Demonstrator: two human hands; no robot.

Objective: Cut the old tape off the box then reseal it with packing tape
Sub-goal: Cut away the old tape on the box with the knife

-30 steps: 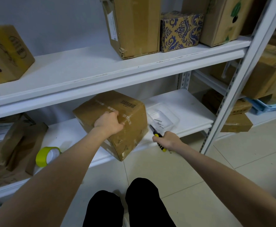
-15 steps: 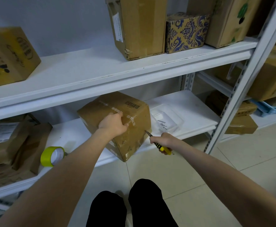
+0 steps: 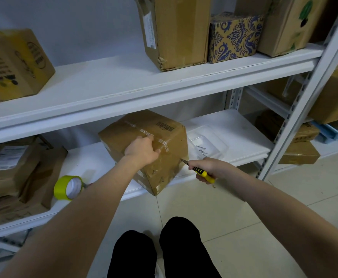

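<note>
The right hand holds a yellow knife tight. The knife tip touches the right side of the brown box. The left hand grips the box top with bent fingers. The box sits on the low shelf, with a tape roll to its left.

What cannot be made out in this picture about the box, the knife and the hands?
Head view, the only one:
Blade of the utility knife: too small to tell whether it cuts into the old tape on the cardboard box.
Knife handle: mostly hidden inside the right hand.
Old tape on top: partly covered by the left hand.
Print on the box: too small to read.
</note>
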